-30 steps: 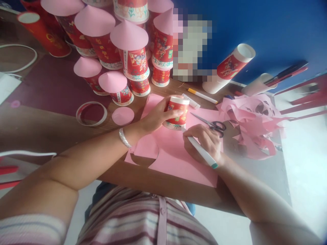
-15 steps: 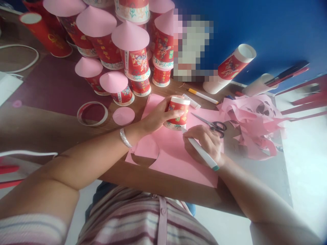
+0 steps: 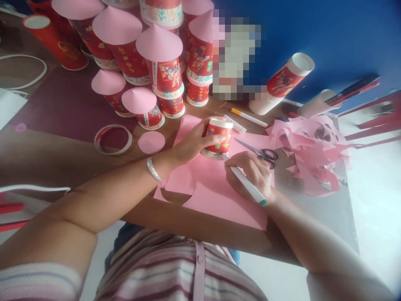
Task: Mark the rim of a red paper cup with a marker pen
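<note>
My left hand (image 3: 191,144) is wrapped round a red patterned paper cup (image 3: 218,138) that stands upside down on a pink paper sheet (image 3: 219,196). My right hand (image 3: 250,173) grips a white pen with a green end (image 3: 247,186), its tip against the cup's rim on the sheet. A curved cut-out shows in the sheet's left edge. Black-handled scissors (image 3: 261,154) lie on the paper just beyond my right hand.
Several red cups topped with pink paper cones (image 3: 156,62) are stacked at the back left. A pink paper disc (image 3: 151,142) and a tape ring (image 3: 113,139) lie left of the sheet. Pink paper scraps (image 3: 308,152) are piled at the right, with a cup (image 3: 286,79) lying on its side behind and a yellow-capped pen (image 3: 249,118).
My right hand has shifted very slightly up and right along the cup's rim with the pen. The left hand and cup have stayed put.
</note>
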`<state>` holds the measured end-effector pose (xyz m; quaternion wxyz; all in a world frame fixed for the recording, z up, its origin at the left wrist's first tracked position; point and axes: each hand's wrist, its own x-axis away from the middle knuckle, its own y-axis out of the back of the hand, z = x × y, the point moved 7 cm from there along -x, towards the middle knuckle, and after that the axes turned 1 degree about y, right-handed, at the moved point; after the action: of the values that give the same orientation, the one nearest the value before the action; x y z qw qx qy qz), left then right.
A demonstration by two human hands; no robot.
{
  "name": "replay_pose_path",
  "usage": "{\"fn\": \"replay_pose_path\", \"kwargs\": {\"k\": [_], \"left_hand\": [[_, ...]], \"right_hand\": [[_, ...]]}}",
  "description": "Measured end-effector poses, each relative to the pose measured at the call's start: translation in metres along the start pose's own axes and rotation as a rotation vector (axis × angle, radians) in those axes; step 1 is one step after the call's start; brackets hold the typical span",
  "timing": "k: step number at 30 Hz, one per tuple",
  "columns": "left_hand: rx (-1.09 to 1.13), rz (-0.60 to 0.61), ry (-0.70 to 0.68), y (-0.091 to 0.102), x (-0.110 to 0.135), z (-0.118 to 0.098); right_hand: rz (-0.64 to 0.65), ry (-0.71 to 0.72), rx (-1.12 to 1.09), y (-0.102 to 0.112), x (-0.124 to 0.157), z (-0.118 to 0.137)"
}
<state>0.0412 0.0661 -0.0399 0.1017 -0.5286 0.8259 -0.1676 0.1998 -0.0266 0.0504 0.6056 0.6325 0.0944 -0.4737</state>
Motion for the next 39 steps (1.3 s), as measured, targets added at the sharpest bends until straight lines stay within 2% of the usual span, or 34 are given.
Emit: {"fn": "replay_pose_path", "kwargs": {"k": [15,24,39], "left_hand": [[0.012,0.006,-0.004,-0.0010,-0.0008,-0.0004],[0.009,0.003,-0.001,-0.0011,-0.0014,-0.0004],[0.012,-0.002,-0.003,-0.0011,0.0000,-0.0007]], "right_hand": [[-0.070,-0.008,0.034,0.0040,0.0026,0.0030],[-0.020,0.000,0.019,0.0017,0.0037,0.0013],[-0.030,-0.008,0.012,0.0032,0.0040,0.0001]]}}
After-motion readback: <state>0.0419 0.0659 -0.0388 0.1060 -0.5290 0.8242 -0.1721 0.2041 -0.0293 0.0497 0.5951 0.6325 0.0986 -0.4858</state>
